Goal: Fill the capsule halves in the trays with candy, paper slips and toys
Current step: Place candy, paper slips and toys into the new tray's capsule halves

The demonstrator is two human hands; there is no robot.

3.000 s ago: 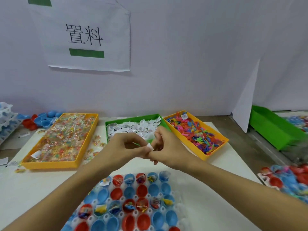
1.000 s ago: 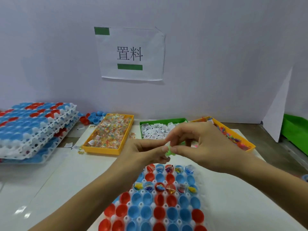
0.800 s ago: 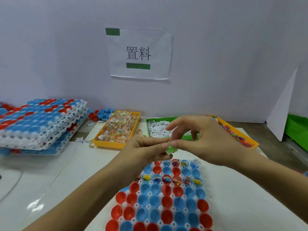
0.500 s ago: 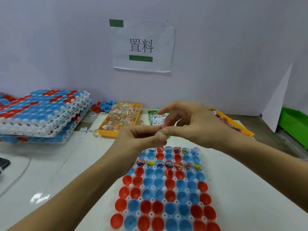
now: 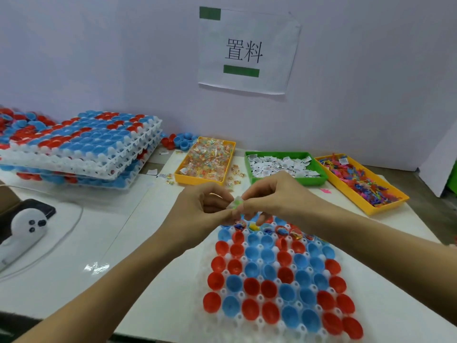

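Hands meet above the far edge of the capsule tray (image 5: 212,278): the left hand (image 5: 197,209) and right hand (image 5: 274,196) both pinch a small pale green-and-white piece (image 5: 237,202) between curled fingertips; what it is, I cannot tell. Along the desk's far edge sit the candy tray (image 5: 179,175), slip tray (image 5: 248,169) and toy tray (image 5: 385,209).

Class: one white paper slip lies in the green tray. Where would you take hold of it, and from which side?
Judging by its pose, pinch a paper slip by a raised edge with fingertip and thumb, coming from above. The slips lie flat and overlapping inside the green tray, whose walls seem to block a sideways approach.
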